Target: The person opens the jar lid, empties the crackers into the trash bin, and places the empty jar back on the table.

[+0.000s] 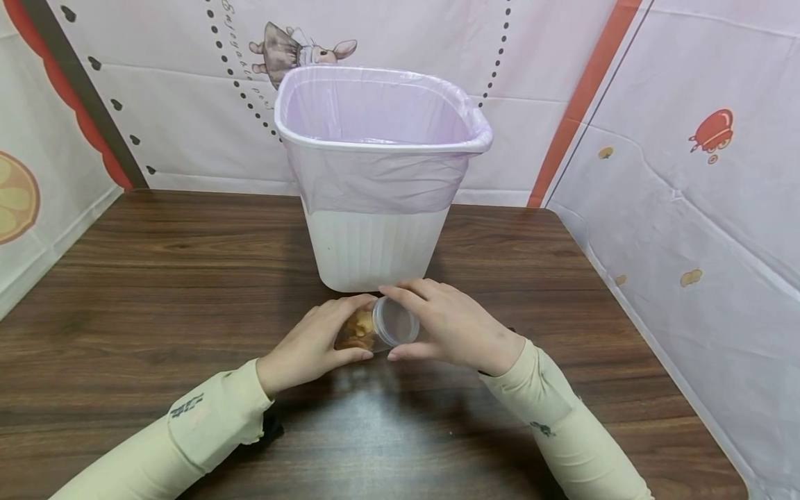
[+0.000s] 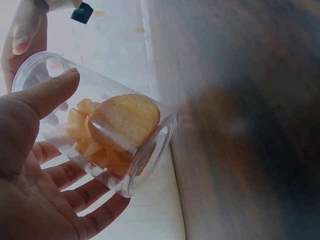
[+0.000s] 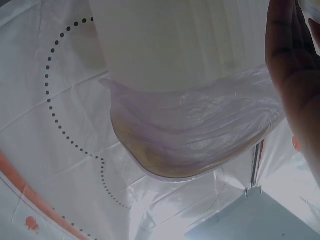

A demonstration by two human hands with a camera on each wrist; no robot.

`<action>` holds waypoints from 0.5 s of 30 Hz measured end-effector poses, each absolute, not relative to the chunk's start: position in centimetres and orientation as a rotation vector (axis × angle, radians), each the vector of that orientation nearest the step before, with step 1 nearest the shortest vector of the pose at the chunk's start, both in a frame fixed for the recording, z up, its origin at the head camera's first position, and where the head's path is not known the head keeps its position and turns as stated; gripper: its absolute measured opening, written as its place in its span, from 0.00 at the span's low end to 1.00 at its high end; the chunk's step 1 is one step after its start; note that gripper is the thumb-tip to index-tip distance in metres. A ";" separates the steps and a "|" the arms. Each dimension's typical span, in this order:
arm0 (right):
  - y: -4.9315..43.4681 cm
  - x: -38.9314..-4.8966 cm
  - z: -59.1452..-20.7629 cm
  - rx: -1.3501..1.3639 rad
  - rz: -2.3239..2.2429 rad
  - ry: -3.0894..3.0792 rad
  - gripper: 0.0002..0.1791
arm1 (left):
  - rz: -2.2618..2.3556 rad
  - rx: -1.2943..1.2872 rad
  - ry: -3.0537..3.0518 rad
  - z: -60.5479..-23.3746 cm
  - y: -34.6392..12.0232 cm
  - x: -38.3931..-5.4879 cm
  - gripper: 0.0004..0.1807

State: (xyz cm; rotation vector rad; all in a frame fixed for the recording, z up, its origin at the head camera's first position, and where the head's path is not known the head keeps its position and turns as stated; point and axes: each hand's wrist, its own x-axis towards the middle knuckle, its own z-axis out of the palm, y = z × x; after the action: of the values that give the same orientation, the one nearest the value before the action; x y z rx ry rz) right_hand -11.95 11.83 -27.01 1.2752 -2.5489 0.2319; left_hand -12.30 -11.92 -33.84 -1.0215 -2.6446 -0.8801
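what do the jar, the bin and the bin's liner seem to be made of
Jar: probably clear, glossy plastic, though possibly glass; the yellowish food shows through it. Bin: likely white moulded plastic, judging by its fine vertical ribs. Liner: apparently thin lilac plastic film, see-through and wrinkled, with shiny highlights.

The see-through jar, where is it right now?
In the head view, the jar is just below the middle, gripped by the left hand, in front of the white bin.

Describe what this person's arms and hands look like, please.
The left sleeve and right sleeve are long and pale yellow, with small dark marks. The left hand and right hand are ungloved. A dark item shows beneath the left sleeve.
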 end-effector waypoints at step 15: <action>11.6 -11.3 -26.8 0.918 0.282 -2.691 0.31 | -0.888 -1.027 -2.641 -33.8 -11.9 -12.4 0.41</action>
State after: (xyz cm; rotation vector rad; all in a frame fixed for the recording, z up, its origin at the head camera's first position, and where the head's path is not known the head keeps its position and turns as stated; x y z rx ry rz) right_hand -11.33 11.55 -26.76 0.9184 -2.6911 0.2824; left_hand -12.44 -11.87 -33.80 -1.0267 -2.6406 -0.8883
